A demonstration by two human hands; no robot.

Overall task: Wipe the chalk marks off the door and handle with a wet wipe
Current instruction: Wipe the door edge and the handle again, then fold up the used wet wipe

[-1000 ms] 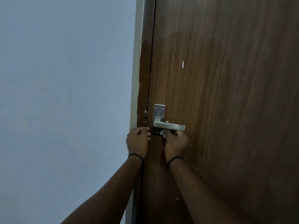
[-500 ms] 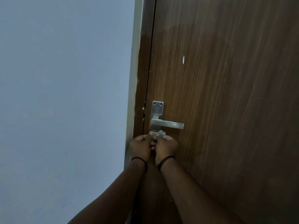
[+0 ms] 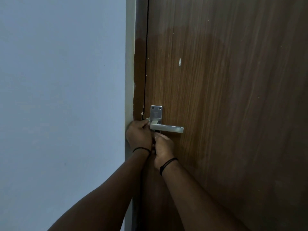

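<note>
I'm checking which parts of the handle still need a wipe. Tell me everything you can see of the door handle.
The door handle is a brushed silver metal lever, squared in section, lying level and pointing right from a narrow upright backplate with two screws at its top. It sits at the brown door's left edge. The left hand is at its pivot end, the right hand just beneath; no chalk shows on it.

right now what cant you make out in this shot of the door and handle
- Wet wipe, head view: only a pale scrap shows above the left hand; the hands hide the rest.
- Backplate below the lever: covered by the right hand.
- Right hand's fingertips: tucked under the lever, grip unclear.
- Chalk on the handle: too dim to tell.
- Door: cut off by the frame's top, right and bottom edges.
</note>
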